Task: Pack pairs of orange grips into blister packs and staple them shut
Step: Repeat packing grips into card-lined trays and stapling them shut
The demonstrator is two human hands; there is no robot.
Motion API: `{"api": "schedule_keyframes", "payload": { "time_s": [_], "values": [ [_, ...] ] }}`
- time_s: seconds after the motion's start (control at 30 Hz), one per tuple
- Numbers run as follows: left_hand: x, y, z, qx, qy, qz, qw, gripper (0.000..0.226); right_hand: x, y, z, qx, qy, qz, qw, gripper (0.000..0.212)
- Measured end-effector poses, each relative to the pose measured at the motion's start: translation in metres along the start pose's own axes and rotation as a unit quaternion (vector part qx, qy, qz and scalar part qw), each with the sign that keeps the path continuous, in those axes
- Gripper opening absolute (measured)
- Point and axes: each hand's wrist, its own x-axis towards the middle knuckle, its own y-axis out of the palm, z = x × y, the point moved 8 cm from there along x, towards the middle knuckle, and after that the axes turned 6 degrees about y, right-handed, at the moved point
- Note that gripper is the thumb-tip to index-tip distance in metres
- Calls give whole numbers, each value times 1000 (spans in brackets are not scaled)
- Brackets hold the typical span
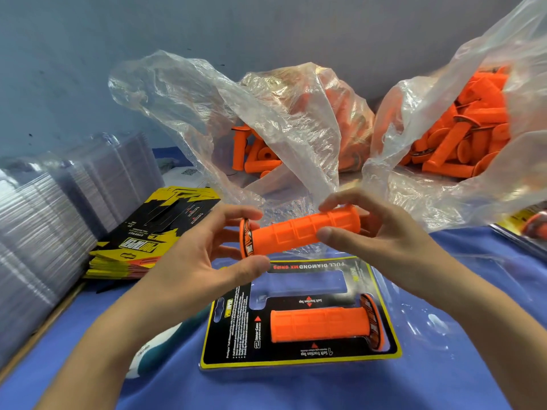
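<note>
Blue cloth covers the tabletop [325, 389]. Just below the hands lies a blister pack [231, 335], with one orange grip [319, 324] seated in its near cavity and the far cavity [307, 284] unfilled. Above it, the left hand [189, 253] pinches the flanged end of a second grip [299, 232], and the right hand [384, 241] pinches the other end. The pair seems half packed; closing and stapling remain. Printed cards [142, 244] lie left of the left hand. Clear bags [296, 119] of grips sag close behind the hands.

Packing station, small workshop.
Blue-covered bench [444, 365]: bulk plastic bags [296, 119] of orange grips [461, 137] far side, stacked clear blister shells [44, 226] left, printed backing cards [142, 241] beside them.
</note>
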Motion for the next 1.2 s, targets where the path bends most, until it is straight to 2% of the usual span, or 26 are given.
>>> {"api": "schedule_keyframes", "payload": {
  "time_s": [0.1,0.17,0.27,0.47,0.73,0.83,0.97,1.2],
  "values": [
    [-5,2,11,67,-13,13,998,58,-2,-2,-10,-109,19,7,994,46],
    [-8,4,18,114,-21,27,993,58,-2,1,-18,-161,31,19,986,43],
    [-13,4,24,149,-28,32,988,59,-3,7,-30,-208,47,44,976,27],
    [-19,5,39,183,-56,45,981,64,-10,10,-34,-275,31,74,958,32],
    [-20,13,51,210,-58,77,973,67,-9,7,-47,-340,45,73,936,34],
    [-20,14,52,212,-56,80,972,69,-7,9,-44,-359,25,85,929,27],
    [-20,15,54,225,-50,91,969,72,-7,13,-42,-385,7,90,918,31],
    [-20,23,51,260,-25,114,958,60,-9,14,-48,-400,28,102,911,33]
  ]
}}
